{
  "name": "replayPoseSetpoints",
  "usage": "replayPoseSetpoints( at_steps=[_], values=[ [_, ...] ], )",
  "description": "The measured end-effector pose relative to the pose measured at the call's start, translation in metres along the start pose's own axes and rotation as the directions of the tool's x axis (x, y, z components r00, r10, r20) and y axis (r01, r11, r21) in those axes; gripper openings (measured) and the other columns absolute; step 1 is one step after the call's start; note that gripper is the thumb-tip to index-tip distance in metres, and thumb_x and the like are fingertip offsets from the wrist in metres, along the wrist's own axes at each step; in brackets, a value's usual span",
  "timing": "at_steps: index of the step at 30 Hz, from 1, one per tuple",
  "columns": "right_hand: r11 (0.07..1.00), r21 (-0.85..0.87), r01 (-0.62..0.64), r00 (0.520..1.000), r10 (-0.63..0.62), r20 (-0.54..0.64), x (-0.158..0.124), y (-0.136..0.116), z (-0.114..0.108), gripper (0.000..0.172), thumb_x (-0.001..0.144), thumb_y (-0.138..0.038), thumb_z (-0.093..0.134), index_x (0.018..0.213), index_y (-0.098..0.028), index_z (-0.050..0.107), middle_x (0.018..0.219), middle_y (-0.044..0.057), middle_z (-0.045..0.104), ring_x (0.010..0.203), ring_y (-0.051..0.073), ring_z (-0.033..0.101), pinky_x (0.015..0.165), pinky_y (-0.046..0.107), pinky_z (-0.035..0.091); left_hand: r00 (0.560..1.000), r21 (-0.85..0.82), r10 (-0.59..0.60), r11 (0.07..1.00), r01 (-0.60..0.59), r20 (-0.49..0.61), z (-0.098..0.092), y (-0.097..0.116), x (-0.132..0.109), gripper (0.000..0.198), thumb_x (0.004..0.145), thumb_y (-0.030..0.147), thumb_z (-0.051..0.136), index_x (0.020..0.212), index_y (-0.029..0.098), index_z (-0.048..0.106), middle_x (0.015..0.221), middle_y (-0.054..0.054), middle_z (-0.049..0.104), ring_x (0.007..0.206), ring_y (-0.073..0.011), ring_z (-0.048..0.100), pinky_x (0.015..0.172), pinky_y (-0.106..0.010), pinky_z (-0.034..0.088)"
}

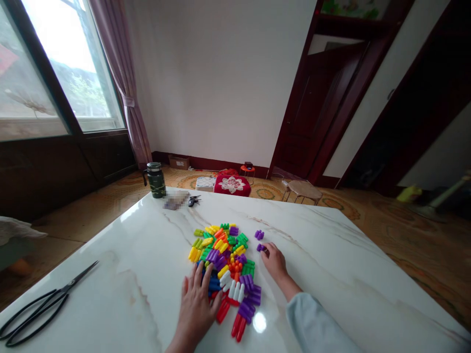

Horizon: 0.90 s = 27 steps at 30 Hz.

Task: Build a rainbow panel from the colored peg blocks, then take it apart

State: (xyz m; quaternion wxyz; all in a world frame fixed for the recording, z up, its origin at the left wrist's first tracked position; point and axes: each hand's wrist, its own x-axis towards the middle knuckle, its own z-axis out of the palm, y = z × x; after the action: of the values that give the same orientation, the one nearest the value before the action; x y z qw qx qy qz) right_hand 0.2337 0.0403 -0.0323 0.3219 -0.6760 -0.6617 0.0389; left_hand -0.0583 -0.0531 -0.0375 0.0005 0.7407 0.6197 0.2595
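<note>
A heap of plastic building blocks in several colours [222, 246] lies on the white marble-patterned table [309, 274]. At the heap's near left edge, my left hand [197, 294] rests with fingers apart on blue blocks [214, 283], partly covering them. To the right of the heap, my right hand [274, 261] pinches a small purple block [261, 247] between thumb and fingers, at or just above the tabletop. Another purple block [259, 235] lies just beyond it, apart from the heap. White, purple and red blocks [239, 327] make up the heap's near end.
Black-handled scissors [55, 296] lie at the table's left. Near the far left corner stand a dark green flask [156, 180], a blurred packet [175, 200] and keys [194, 200]. A stool [303, 189] and a red cloth-covered item [231, 185] are on the floor beyond.
</note>
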Motion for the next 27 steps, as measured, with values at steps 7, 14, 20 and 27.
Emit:
replayPoseSetpoints(
  at_steps=[7, 14, 20, 27],
  values=[
    [0.997, 0.021, -0.076, 0.997, 0.077, -0.022, 0.008, -0.017, 0.021, 0.022, 0.079, -0.021, 0.052, 0.098, -0.022, 0.062, 0.093, 0.002, 0.071, 0.072, 0.014, 0.065, 0.068, 0.023, 0.046, 1.000, -0.012, -0.006, 1.000, 0.006, -0.018, -0.002, 0.002, 0.001, 0.060, 0.086, 0.038, 0.050, 0.143, 0.022, 0.040, 0.150, -0.011, 0.039, 0.142, -0.0276, 0.027, 0.113, -0.052, 0.024],
    [0.991, -0.011, -0.134, 0.989, 0.133, -0.065, 0.018, -0.007, 0.022, 0.025, 0.080, -0.022, 0.051, 0.101, -0.019, 0.063, 0.096, 0.005, 0.070, 0.076, 0.015, 0.065, 0.069, 0.024, 0.045, 1.000, -0.021, -0.009, 1.000, 0.008, -0.016, -0.001, 0.001, 0.000, 0.060, 0.086, 0.037, 0.050, 0.143, 0.022, 0.040, 0.151, -0.011, 0.037, 0.142, -0.0278, 0.026, 0.113, -0.052, 0.023],
    [0.984, -0.025, -0.175, 0.982, 0.173, -0.072, 0.026, -0.006, 0.021, 0.024, 0.081, -0.023, 0.051, 0.101, -0.020, 0.063, 0.096, 0.005, 0.069, 0.081, 0.017, 0.065, 0.070, 0.025, 0.044, 1.000, -0.021, 0.000, 1.000, -0.001, -0.018, -0.002, 0.002, 0.000, 0.060, 0.086, 0.036, 0.051, 0.143, 0.022, 0.040, 0.152, -0.011, 0.036, 0.142, -0.0274, 0.026, 0.114, -0.052, 0.023],
    [0.978, -0.042, -0.202, 0.976, 0.198, -0.095, 0.033, -0.003, 0.021, 0.024, 0.081, -0.020, 0.051, 0.100, -0.019, 0.064, 0.098, 0.006, 0.069, 0.083, 0.017, 0.064, 0.071, 0.024, 0.043, 1.000, -0.017, -0.009, 1.000, 0.009, -0.004, -0.002, 0.002, 0.000, 0.060, 0.085, 0.037, 0.051, 0.143, 0.022, 0.041, 0.151, -0.012, 0.036, 0.143, -0.0282, 0.025, 0.113, -0.053, 0.023]
  ],
)
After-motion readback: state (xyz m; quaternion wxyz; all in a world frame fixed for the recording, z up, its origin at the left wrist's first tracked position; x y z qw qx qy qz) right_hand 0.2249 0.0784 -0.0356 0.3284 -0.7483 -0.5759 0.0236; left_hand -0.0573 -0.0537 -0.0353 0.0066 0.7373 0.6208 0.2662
